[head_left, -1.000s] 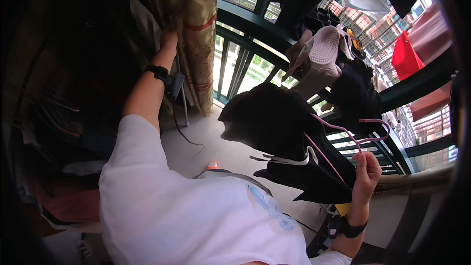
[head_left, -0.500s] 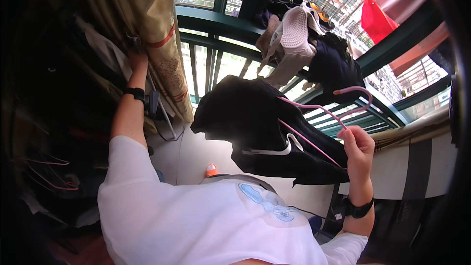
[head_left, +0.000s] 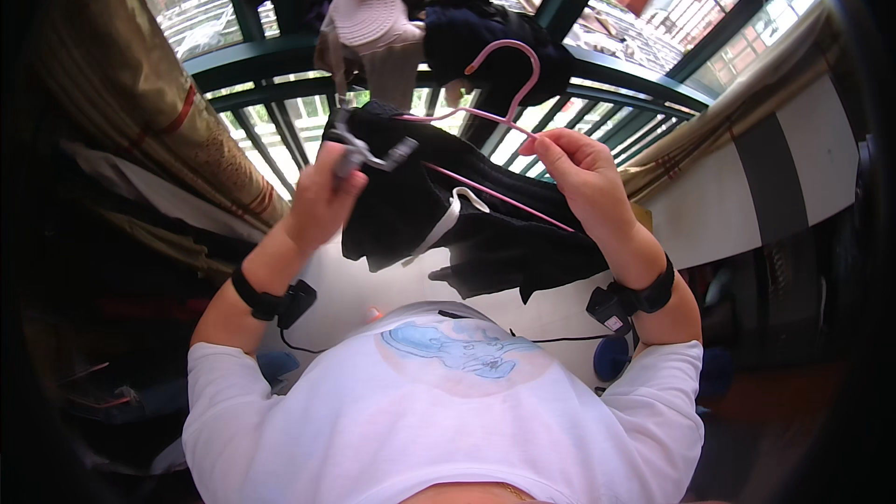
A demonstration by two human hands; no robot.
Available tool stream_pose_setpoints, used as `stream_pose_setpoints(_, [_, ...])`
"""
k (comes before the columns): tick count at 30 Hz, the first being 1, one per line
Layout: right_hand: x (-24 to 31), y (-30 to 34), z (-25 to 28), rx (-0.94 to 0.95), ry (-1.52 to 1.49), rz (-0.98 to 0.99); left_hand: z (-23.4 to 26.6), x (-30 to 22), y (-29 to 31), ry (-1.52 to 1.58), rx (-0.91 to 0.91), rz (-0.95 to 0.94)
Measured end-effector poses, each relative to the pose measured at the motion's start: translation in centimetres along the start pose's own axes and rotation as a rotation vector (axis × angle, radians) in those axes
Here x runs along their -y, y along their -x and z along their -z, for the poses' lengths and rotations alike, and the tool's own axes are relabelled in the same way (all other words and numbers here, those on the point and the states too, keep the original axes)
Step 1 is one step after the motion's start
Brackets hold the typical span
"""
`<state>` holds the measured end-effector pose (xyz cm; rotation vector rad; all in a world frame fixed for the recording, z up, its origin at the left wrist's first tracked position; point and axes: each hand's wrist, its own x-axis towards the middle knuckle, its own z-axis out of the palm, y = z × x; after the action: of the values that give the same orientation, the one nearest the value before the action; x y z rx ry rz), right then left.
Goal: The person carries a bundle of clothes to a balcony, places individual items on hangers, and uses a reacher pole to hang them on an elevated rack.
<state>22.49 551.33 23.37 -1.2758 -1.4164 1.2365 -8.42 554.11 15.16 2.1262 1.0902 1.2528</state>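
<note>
My right hand [head_left: 586, 168] pinches one shoulder of a pink clothes hanger [head_left: 535, 75] between thumb and fingers. A black garment [head_left: 513, 257] hangs from the hanger, and a white strap [head_left: 446, 224] shows in its middle. At the garment's other shoulder is my left hand [head_left: 322, 191], closed on a grey clip [head_left: 359, 149] with two prongs. The clip is slightly blurred and overlaps the black cloth; whether it grips the cloth I cannot tell. The hanger's hook points up.
Beyond my hands runs a dark green window railing [head_left: 621, 98]. A pale dotted item [head_left: 369, 9] and dark clothes [head_left: 495, 28] lie on it. A beige curtain [head_left: 121, 65] hangs at the left; a striped panel [head_left: 770, 168] stands at the right.
My left hand has come from beside the curtain to the garment's left shoulder, now with the clip visible. My right hand and the hanger have shifted left and up in view as the head turned.
</note>
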Motion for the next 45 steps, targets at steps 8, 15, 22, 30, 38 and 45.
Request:
stream_pose_setpoints(8, [-3.1,10.0,15.0,-0.18,-0.013,0.102,-21.9,-14.0,-2.1,0.421,0.52,0.042])
stream_pose_setpoints(15, [-5.6,19.7,26.5,-0.393,0.004,-0.007,-36.9,-20.9,-1.3,0.726,0.701,0.121])
stream_pose_setpoints(22, [-10.4,23.6,32.8,-0.511,-0.018,0.061,-45.2,-24.7,-0.8,0.819,0.825,0.258])
stream_pose_setpoints(30, [-12.7,25.6,38.9,-0.558,0.102,0.037,-52.8,-25.7,-1.7,0.8,0.925,0.211])
stream_pose_setpoints(38, [-14.7,24.6,46.7,-0.507,0.122,-0.175,-62.0,-25.6,-5.5,0.815,0.926,0.136])
stream_pose_setpoints(45, [-10.4,19.5,60.5,-0.604,0.594,0.179,-72.2,-31.0,-17.8,0.932,0.753,0.057])
